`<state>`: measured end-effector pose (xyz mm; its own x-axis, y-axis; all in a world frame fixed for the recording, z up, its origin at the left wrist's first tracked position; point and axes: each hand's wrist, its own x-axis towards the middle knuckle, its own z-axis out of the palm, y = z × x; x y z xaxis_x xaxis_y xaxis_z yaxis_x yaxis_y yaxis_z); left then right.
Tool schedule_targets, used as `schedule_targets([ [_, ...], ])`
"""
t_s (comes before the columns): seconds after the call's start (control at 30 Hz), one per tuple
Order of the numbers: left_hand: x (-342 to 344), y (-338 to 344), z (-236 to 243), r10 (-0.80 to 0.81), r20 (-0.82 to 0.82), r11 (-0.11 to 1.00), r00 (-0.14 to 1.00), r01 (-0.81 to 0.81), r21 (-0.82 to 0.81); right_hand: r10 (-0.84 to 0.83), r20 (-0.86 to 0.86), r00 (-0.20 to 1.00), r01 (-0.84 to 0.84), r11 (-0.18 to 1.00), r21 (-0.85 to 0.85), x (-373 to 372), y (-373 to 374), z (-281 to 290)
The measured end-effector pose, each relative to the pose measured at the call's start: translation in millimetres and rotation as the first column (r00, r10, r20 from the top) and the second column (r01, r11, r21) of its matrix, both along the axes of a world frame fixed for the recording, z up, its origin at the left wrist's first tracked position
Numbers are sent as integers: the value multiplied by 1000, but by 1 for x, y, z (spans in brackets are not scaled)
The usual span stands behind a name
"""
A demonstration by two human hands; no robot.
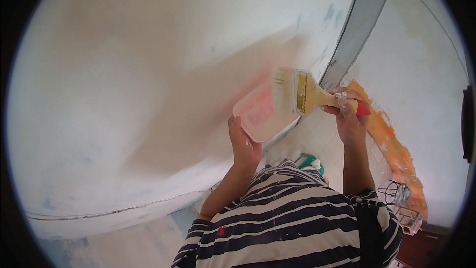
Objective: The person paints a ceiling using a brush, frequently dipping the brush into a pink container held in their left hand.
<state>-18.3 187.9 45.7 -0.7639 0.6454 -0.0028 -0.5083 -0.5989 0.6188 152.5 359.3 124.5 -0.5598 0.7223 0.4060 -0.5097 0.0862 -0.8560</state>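
My left hand [244, 141] grips the near left edge of a shallow pink tray [258, 114], with the thumb over its rim. A wide paintbrush [311, 92] is in my right hand [348, 114], fingers wrapped round its pale handle with the red end. White paint coats its bristles, which point left over the tray and hide its far right part; whether they touch it I cannot tell. Paint specks show on my right fingers. Close beyond the tray stands a white, patchy wall [124, 69], on which the tray and my hands cast a shadow.
A grey vertical strip [359, 30] divides the wall from another white wall [416, 44] on the right. An orange band [391, 139] runs along that wall's foot. On the floor are a green container [308, 163], a black wire stand [395, 192] and a small wooden stool [410, 219].
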Motion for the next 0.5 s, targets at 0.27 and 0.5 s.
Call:
schedule_targets([
  [0.27, 2, -2, 1, 69, -21, 998, 997, -69, -6, 39, 54, 998, -38, 999, -9, -1, -5, -7],
  [0.5, -6, 1, -34, -42, 231, 996, 972, 23, 81, -79, -440, 895, -93, 930, -356, 0, 84, 33],
])
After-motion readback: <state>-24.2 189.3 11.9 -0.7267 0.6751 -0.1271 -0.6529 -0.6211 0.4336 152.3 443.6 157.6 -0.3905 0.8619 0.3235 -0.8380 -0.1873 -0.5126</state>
